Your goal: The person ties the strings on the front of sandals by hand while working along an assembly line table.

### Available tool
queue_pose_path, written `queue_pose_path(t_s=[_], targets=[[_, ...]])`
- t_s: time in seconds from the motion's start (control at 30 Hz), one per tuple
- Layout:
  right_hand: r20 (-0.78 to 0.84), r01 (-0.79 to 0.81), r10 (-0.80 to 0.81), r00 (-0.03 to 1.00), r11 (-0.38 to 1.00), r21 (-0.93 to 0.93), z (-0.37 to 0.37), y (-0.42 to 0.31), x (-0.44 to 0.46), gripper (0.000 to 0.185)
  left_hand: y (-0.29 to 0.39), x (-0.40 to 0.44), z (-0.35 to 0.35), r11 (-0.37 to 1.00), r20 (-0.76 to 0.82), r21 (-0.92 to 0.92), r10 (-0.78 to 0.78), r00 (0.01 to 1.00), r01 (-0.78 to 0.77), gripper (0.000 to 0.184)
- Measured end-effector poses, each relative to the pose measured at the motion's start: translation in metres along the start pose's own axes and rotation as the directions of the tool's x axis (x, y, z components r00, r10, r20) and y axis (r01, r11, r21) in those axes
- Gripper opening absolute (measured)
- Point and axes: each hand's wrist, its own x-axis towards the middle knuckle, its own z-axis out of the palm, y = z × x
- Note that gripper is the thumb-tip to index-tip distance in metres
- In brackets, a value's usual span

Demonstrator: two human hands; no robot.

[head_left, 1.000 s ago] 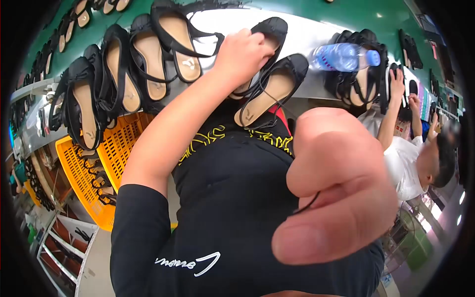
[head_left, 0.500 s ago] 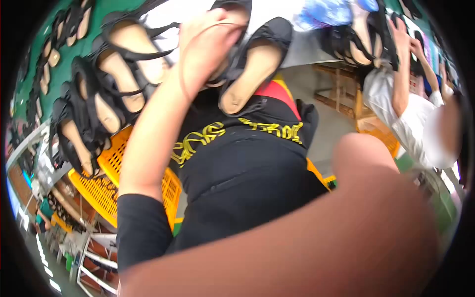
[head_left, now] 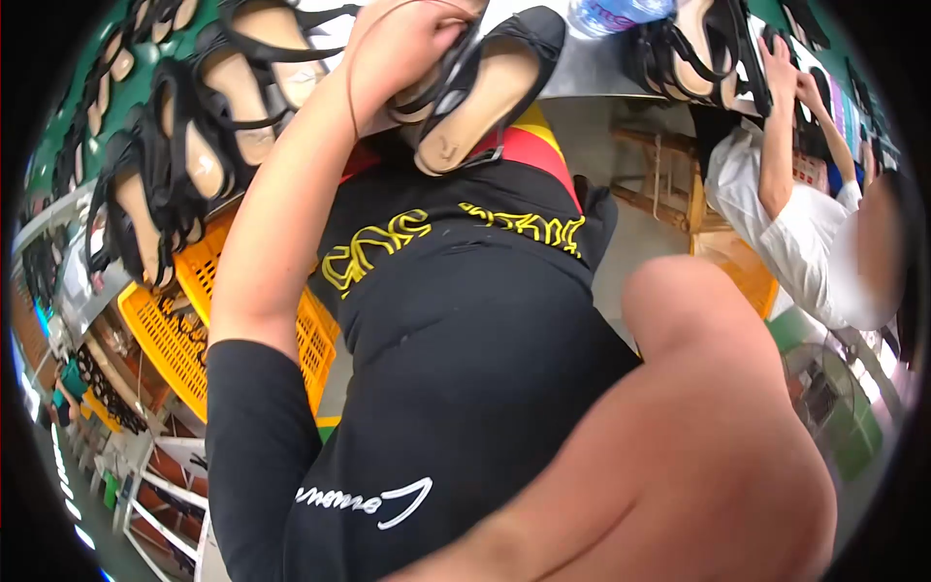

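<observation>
At the top of the view, my left hand [head_left: 402, 48] is closed on a black sandal [head_left: 419, 105], partly hidden behind the fingers. A thin brownish strand [head_left: 353, 78] curves over that hand and wrist. Right beside it lies another black sandal [head_left: 490, 92] with a beige insole, its heel at the table edge. Very near the camera at the lower right is my right hand [head_left: 718, 407] with its arm, large and bent; its fingers cannot be made out, nor anything in them.
Black sandals [head_left: 238, 97] line the table [head_left: 582, 85] at the left, others [head_left: 693, 58] stand at the right near a plastic bottle [head_left: 616, 12]. Yellow crates [head_left: 175, 344] are below left. A co-worker in white [head_left: 776, 223] is at the right, hands at a shoe. A fan stands lower right.
My right hand, earlier a fist pinching a thin black strand, has turned and its fingers no longer show. The sandals and my left hand now appear higher in view.
</observation>
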Motion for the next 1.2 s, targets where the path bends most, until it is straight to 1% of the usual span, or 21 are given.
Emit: queue_pose_path(t_s=[0.03, 0.07, 0.1, 0.17, 0.2, 0.23, 0.27, 0.3, 0.33, 0.37, 0.4, 0.43, 0.47, 0.67, 0.8, 0.93, 1.03, 1.07, 1.1, 1.13, 1.2], targets=[[0.012, -0.001, 0.001, 1.0, 0.999, 0.042, 0.005, 0.003, -0.001, 0.037, -0.006, -0.004, -0.011, 0.949, 0.026, 0.29, 0.121, 0.992, -0.124, 0.016], [0.026, -0.001, -0.001, 1.0, 0.998, 0.064, 0.005, -0.004, -0.001, 0.037, -0.009, 0.002, -0.02, 0.8, 0.084, 0.546, 0.243, 0.966, -0.248, 0.024], [0.038, -0.007, 0.003, 0.999, 0.996, 0.093, 0.011, -0.026, -0.016, 0.036, 0.005, -0.014, -0.036, 0.818, 0.045, 0.521, 0.26, 0.965, -0.245, 0.03], [0.052, -0.026, 0.018, 0.998, 0.987, 0.16, 0.022, -0.009, 0.004, 0.036, 0.062, -0.06, -0.065, 0.854, -0.083, 0.52, 0.079, 0.993, -0.025, 0.032], [0.067, -0.034, 0.021, 0.998, 0.98, 0.197, 0.019, -0.01, 0.008, 0.035, 0.086, -0.085, -0.074, 0.919, -0.21, 0.393, 0.048, 0.977, 0.039, 0.031], [0.045, -0.016, 0.006, 0.999, 0.977, 0.214, 0.022, -0.006, 0.005, 0.039, 0.1, -0.106, -0.073, 0.992, -0.405, 0.13, 0.049, 0.913, 0.004, 0.028], [0.015, 0.004, -0.007, 1.0, 0.973, 0.229, 0.026, 0.0, 0.0, 0.043, 0.125, -0.134, -0.067, 0.959, -0.537, -0.282, -0.149, 0.83, -0.01, 0.026], [0.044, -0.018, 0.005, 0.999, 0.952, 0.305, 0.033, 0.003, 0.007, 0.058, 0.156, -0.155, -0.063, 0.861, -0.587, -0.486, -0.197, 0.785, -0.148, 0.043], [0.05, -0.013, -0.002, 0.999, 0.953, 0.303, 0.032, 0.005, 0.007, 0.058, 0.184, -0.147, -0.062, 0.703, -0.631, -0.53, 0.046, 0.774, -0.474, 0.064], [0.039, 0.016, -0.029, 0.999, 0.955, 0.297, 0.027, 0.009, 0.012, 0.058, 0.218, -0.153, -0.05, 0.575, -0.766, -0.508, 0.039, 0.642, -0.641, 0.068], [0.028, 0.042, -0.053, 0.998, 0.955, 0.293, 0.033, 0.012, 0.01, 0.057, 0.264, -0.162, -0.03, 0.578, -0.769, -0.503, 0.041, 0.638, -0.643, 0.068], [0.027, 0.065, -0.076, 0.997, 0.957, 0.284, 0.035, 0.018, 0.014, 0.057, 0.31, -0.17, -0.009, 0.212, -0.802, -0.598, -0.167, 0.574, -0.773, 0.043], [0.026, 0.09, -0.1, 0.995, 0.958, 0.272, 0.044, 0.01, 0.001, 0.056, 0.332, -0.174, 0.001, -0.184, -0.743, -0.529, -0.371, 0.557, -0.828, 0.029], [-0.051, 0.262, -0.257, 0.965, 0.944, 0.201, 0.076, 0.044, 0.015, 0.053, 0.344, -0.18, 0.003, -0.28, -0.708, -0.564, -0.321, 0.63, -0.777, 0.029], [-0.05, 0.402, -0.399, 0.915, 0.908, 0.117, 0.089, 0.054, 0.031, 0.051, 0.35, -0.176, 0.002, -0.406, -0.669, -0.61, -0.197, 0.717, -0.681, 0.03], [-0.092, 0.518, -0.511, 0.854, 0.853, 0.067, 0.103, 0.073, 0.044, 0.049, 0.353, -0.174, 0.0, -0.469, -0.616, -0.653, -0.129, 0.777, -0.595, 0.031], [-0.032, 0.617, -0.616, 0.787, 0.784, 0.066, 0.122, 0.098, 0.068, 0.047, 0.345, -0.159, -0.009, -0.49, -0.626, -0.68, 0.0, 0.78, -0.545, 0.032], [-0.027, 0.641, -0.641, 0.767, 0.765, 0.062, 0.112, 0.079, 0.062, 0.046, 0.344, -0.154, -0.011, -0.499, -0.621, -0.688, 0.026, 0.784, -0.528, 0.032], [-0.037, 0.661, -0.66, 0.75, 0.748, 0.053, 0.105, 0.061, 0.059, 0.046, 0.343, -0.152, -0.012, -0.51, -0.609, -0.694, 0.04, 0.792, -0.508, 0.033], [-0.05, 0.68, -0.678, 0.733, 0.732, 0.04, 0.122, 0.094, 0.065, 0.045, 0.342, -0.15, -0.013, -0.523, -0.594, -0.7, 0.05, 0.803, -0.486, 0.033], [-0.092, 0.711, -0.708, 0.7, 0.703, 0.001, 0.113, 0.077, 0.045, 0.044, 0.342, -0.16, -0.018, -0.52, -0.615, -0.687, 0.042, 0.788, -0.508, 0.035]])
